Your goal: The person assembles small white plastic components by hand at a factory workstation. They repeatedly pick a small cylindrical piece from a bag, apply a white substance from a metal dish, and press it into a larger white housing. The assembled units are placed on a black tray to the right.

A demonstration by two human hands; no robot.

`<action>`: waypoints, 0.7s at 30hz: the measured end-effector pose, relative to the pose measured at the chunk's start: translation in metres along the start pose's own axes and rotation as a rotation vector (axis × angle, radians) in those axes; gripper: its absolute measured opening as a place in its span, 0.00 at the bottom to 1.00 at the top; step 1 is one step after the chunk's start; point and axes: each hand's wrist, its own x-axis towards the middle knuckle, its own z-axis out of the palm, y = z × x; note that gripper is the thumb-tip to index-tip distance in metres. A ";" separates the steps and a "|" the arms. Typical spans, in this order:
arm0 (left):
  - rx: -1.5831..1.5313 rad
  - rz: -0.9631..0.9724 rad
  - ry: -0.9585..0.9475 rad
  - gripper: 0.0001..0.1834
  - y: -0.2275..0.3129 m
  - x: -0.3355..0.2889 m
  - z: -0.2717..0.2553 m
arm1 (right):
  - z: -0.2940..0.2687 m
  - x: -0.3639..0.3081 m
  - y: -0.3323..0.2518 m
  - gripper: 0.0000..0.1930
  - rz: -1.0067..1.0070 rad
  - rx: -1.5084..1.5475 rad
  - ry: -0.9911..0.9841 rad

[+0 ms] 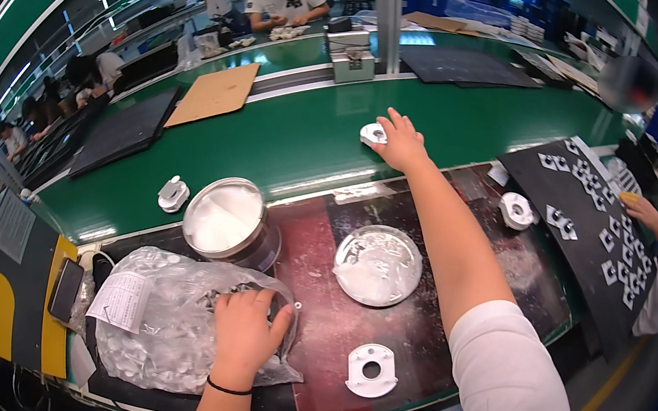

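My right hand (402, 145) reaches out over the green conveyor belt and grips a white plastic part (373, 134) at its left side. The part sits at the belt's surface, half covered by the fingers. Nearer to me, my left hand (246, 327) is at the mouth of a clear plastic bag (158, 342) full of small pale pieces. Its thumb stands apart from the fingers, whose tips dip out of sight into the bag. A similar white plastic part (373, 370) with a round hole lies on the dark red work board (317, 378), right of the bag.
A round tub (227, 219) of white material and a shallow dish (378, 266) stand before me. More white parts sit on the belt (173, 194) and board corner (517, 211). A black sheet (541, 189) carries several parts beside a co-worker's hand (645, 212). Yellow-black equipment (17, 301) stands left.
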 end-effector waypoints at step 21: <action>0.001 0.044 -0.008 0.17 0.001 -0.002 0.005 | -0.083 -0.147 0.083 0.27 0.010 -0.138 -0.205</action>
